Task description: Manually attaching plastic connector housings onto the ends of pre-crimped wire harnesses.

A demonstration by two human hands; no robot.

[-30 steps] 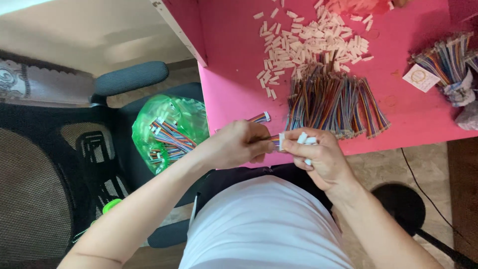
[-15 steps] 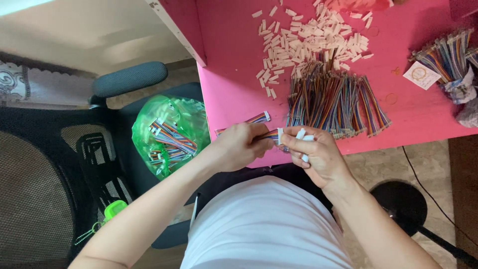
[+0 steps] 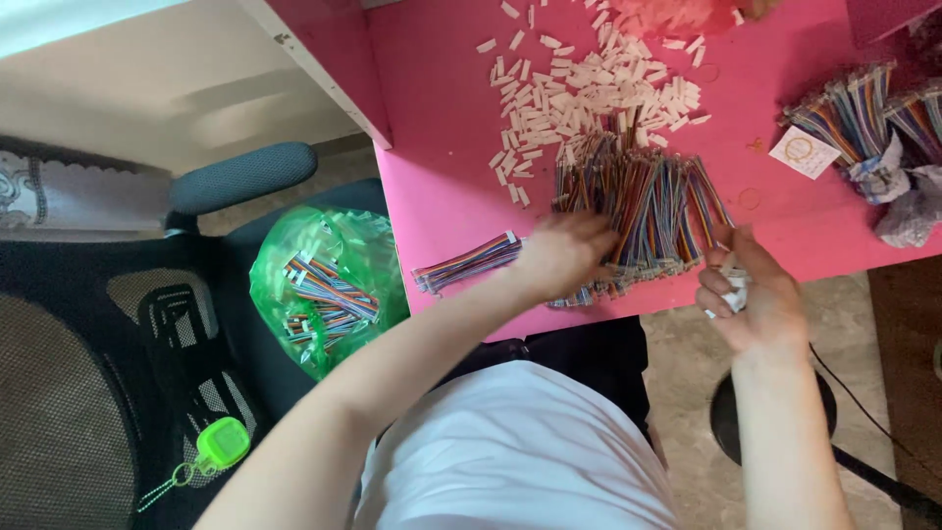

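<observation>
The left hand (image 3: 567, 257) lies on the pink counter (image 3: 446, 128), fingers closed on a cable bundle (image 3: 469, 263) whose long axis runs left-right, pointing left. The right hand (image 3: 754, 294), fingers curled around small white connectors (image 3: 734, 287), touches the cable pile (image 3: 648, 201), whose wires run toward and away from the person. Behind lie loose white connectors (image 3: 579, 83); a square white label (image 3: 803, 152) lies right. A green bag (image 3: 329, 285) on the chair holds cables.

Connectors (image 3: 589, 93) behind wires (image 3: 648, 201) — on table (image 3: 442, 147).
</observation>
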